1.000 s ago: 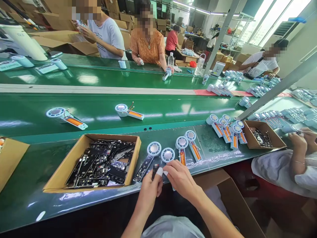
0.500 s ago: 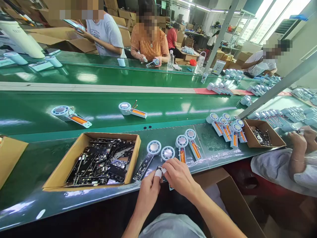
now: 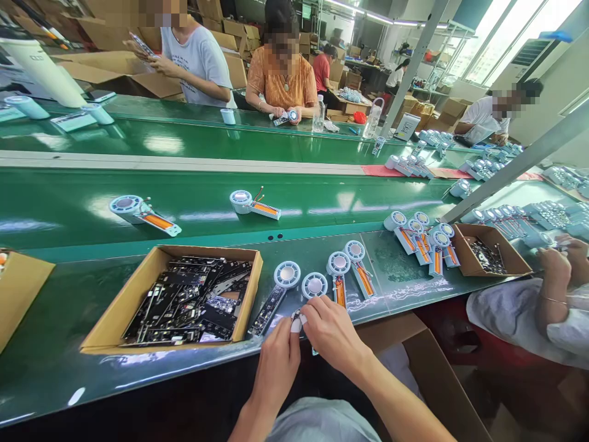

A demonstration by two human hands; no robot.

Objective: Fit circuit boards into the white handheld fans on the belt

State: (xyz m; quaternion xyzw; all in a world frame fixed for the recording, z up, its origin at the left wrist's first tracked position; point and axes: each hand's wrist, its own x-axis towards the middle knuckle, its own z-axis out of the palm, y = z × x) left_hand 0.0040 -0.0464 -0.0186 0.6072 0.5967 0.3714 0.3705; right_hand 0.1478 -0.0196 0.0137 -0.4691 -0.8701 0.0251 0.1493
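My left hand (image 3: 279,353) is closed, its thumb and fingers pinching a small dark circuit board (image 3: 296,315); only the end of the board shows. My right hand (image 3: 335,334) meets it there in a pinch, and whatever its fingertips grip is hidden. White covers sit on some fingertips. Just beyond my fingers is the round head of a pale blue handheld fan (image 3: 315,285), its handle mostly covered by my hands. Left of it lies another fan (image 3: 286,274) with a black circuit board (image 3: 267,311) along its handle. Two fans (image 3: 339,263) with orange-filled handles and loose wires lie to the right.
A cardboard box (image 3: 94,334) full of circuit boards stands at left. Two fans (image 3: 126,205) ride the green conveyor belt (image 3: 197,233). More fans (image 3: 416,227) and a smaller box (image 3: 468,261) are at right, near a co-worker's hands (image 3: 559,261). Several people work opposite.
The two fans on the belt have shifted to the right. My hands stay together at the board end, with the fingers slightly moved. Across the belt, one person has raised the object they hold.
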